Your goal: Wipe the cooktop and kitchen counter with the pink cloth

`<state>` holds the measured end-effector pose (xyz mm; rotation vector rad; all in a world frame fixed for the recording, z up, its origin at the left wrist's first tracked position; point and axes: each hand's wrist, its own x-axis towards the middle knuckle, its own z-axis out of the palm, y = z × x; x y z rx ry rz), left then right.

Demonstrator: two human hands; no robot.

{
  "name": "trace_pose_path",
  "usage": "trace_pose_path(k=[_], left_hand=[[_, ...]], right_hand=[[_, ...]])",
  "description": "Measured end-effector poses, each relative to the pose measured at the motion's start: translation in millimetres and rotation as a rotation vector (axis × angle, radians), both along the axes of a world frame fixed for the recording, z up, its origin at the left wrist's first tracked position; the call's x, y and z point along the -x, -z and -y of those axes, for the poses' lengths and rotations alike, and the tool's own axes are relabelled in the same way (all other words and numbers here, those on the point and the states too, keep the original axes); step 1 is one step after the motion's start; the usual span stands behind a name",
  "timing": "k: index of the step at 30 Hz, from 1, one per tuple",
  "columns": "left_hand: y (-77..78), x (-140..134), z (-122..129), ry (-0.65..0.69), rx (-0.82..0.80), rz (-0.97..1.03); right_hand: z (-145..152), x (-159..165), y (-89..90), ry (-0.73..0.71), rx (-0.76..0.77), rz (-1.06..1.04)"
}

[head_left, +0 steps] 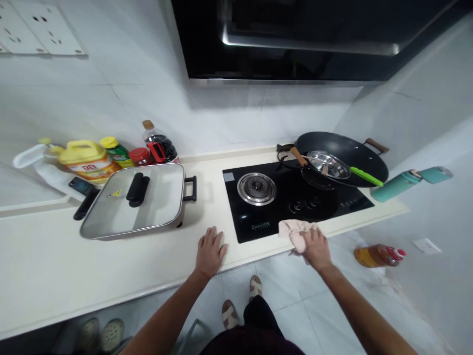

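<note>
My right hand (317, 246) grips a pale pink cloth (293, 231) at the front edge of the black glass gas stove (254, 227). Part of the cloth lies over the stove's edge and the counter lip, and part hangs below. Flat on the cream countertop (207, 197) rests my left hand (210, 250), fingers apart, holding nothing. It lies left of the stove, near the counter's front edge. The stove's left burner (256, 189) is bare, with a round metal ring.
On the right burner sits a black wok (343, 148) holding a steel bowl (328, 165) and a green-handled utensil (365, 176). A teal bottle (397, 186) stands beside it. Left is a glass-lidded electric pan (158, 212), bottles behind. Overhead hangs a range hood (295, 64); an oil jug (377, 255) is on the floor.
</note>
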<state>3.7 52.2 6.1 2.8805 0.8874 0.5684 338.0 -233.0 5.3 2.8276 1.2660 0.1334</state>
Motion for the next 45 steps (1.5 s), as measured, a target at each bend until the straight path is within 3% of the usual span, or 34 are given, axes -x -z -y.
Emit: trace_pose_path(k=[7,9,12,14,17,19,23,25,29,31,37,41,45], left_hand=[[-0.2,1,0,0.003,0.022,0.015],[0.5,2,-1,0.011,0.018,0.025],[3.7,4,-3,0.019,0.012,0.057],[6.8,5,-4,0.019,-0.001,0.084],[10.4,6,-5,0.012,-0.019,0.115],[11.0,6,-5,0.006,-0.023,0.129],[9.6,5,-3,-0.006,-0.012,0.153],[8.7,5,-2,-0.008,-0.004,0.153],[7.0,6,-1,-0.01,-0.005,0.149],[6.4,6,0,-0.009,-0.009,0.149],[3.3,6,2,-0.018,0.007,0.116],[-0.9,5,5,-0.022,0.03,0.086],[-2.7,6,6,-0.02,0.032,0.065]], right_hand=[[-90,168,-1.6,-0.253,-0.117,-0.221],[-103,201,-5.9,-0.323,-0.19,-0.308],[-107,224,-13.4,-0.461,-0.296,-0.471],[-106,223,-18.7,-0.453,-0.383,-0.598],[-109,201,-29.7,-0.186,-0.517,-0.833],[-116,172,-39.9,-0.021,-0.576,-0.973],[-125,87,-58.4,0.016,-0.654,-1.09],[-123,44,-61.6,0.089,-0.674,-0.984],[-113,-2,-52.4,0.187,-0.677,-0.404],[-112,1,-42.2,0.126,-0.591,-0.267],[-140,18,-20.2,-0.052,-0.271,-0.118],[-159,14,-24.3,0.006,-0.254,-0.087],[-164,69,-26.3,-0.126,-0.29,-0.087]])
